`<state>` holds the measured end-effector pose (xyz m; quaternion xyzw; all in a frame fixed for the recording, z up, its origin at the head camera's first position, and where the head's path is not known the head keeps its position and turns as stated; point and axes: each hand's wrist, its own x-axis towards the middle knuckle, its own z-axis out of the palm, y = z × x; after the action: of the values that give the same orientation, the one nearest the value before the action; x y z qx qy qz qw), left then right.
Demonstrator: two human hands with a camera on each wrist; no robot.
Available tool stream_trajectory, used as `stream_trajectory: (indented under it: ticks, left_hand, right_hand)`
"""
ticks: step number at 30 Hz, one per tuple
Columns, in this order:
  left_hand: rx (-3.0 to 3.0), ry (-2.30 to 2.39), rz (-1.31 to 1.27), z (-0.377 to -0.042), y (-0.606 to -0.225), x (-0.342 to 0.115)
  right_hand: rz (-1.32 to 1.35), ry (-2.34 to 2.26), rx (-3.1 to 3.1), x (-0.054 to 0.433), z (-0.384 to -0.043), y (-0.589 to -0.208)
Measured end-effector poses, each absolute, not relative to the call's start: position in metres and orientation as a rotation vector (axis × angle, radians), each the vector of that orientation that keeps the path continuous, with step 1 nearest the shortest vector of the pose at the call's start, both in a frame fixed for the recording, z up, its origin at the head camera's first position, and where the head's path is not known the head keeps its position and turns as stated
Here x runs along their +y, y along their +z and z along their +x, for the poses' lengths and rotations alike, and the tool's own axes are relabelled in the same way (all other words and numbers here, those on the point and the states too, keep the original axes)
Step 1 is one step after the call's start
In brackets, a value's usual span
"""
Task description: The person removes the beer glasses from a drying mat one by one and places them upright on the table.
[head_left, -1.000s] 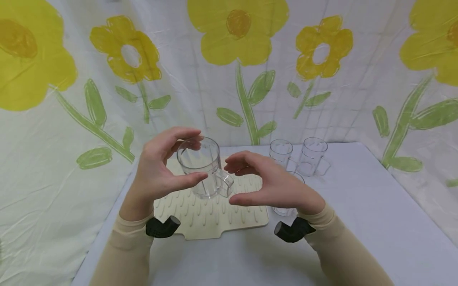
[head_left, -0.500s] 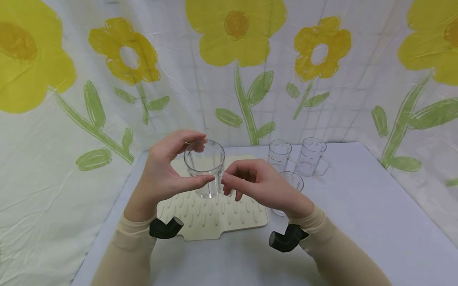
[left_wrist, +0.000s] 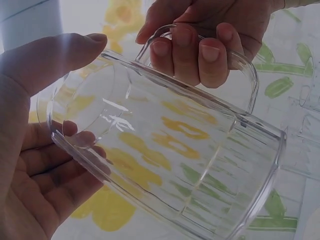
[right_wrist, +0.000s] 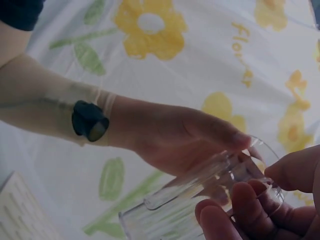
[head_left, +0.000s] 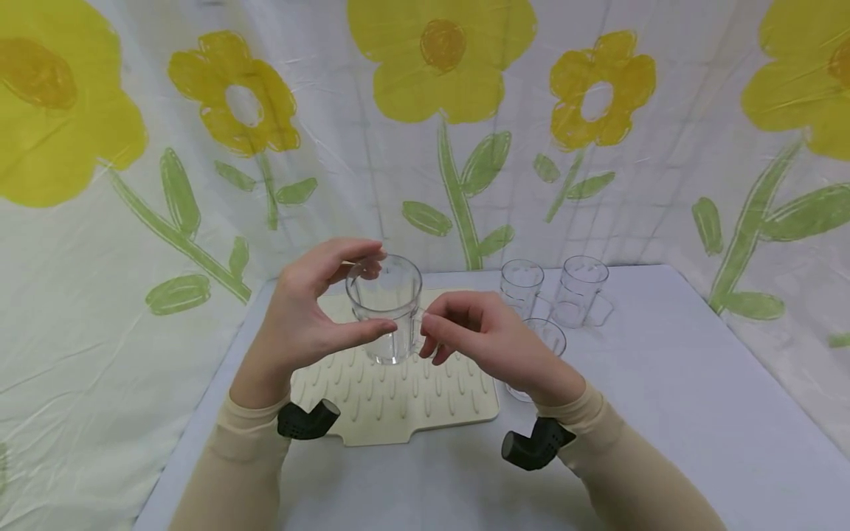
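A clear mug point(head_left: 392, 339) is held upright above a cream ridged mat. My left hand point(head_left: 305, 317) grips its body near the rim, thumb on the near side and fingers on the far side. At the mug's right, my right hand point(head_left: 488, 339) holds the handle, which its fingers mostly hide in the head view. The left wrist view shows the fingers of that hand curled through the clear handle point(left_wrist: 252, 80). From the right wrist, the mug point(right_wrist: 165, 215) appears between both hands.
The cream mat point(head_left: 378, 431) lies on the white-covered table point(head_left: 684, 413) below the hands. Two clear mugs, one at the back point(head_left: 521, 284) and one farther right point(head_left: 578, 299), stand upright. A third mug point(head_left: 550, 338) is partly hidden behind my right hand. A flower-printed curtain point(head_left: 319, 243) hangs behind.
My right hand has closed from an open curve onto the mug's handle. The mug and left hand have shifted slightly to the right; the other mugs stay in place.
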<state>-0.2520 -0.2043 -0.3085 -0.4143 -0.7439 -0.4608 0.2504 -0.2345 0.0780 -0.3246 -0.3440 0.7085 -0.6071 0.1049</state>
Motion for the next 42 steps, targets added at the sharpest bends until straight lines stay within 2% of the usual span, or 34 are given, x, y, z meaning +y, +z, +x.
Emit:
stream_trajectory:
  ticks: [12, 24, 42]
  left_hand:
    - [-1.922, -1.416, -1.178, -0.262, -0.309, -0.216]
    - [-1.840, -1.577, -1.084, -0.284, -0.316, -0.252]
    - [-1.796, -1.992, -0.787, -0.336, -0.368, -0.332]
  right_hand:
    - [-0.937, -1.825, 2.138, 0.090, -0.233, -0.320]
    - [-0.804, -1.820, 2.341, 0.147, -0.227, -0.312]
    - [-0.696, -1.980, 2.449, 0.228, -0.214, -0.321]
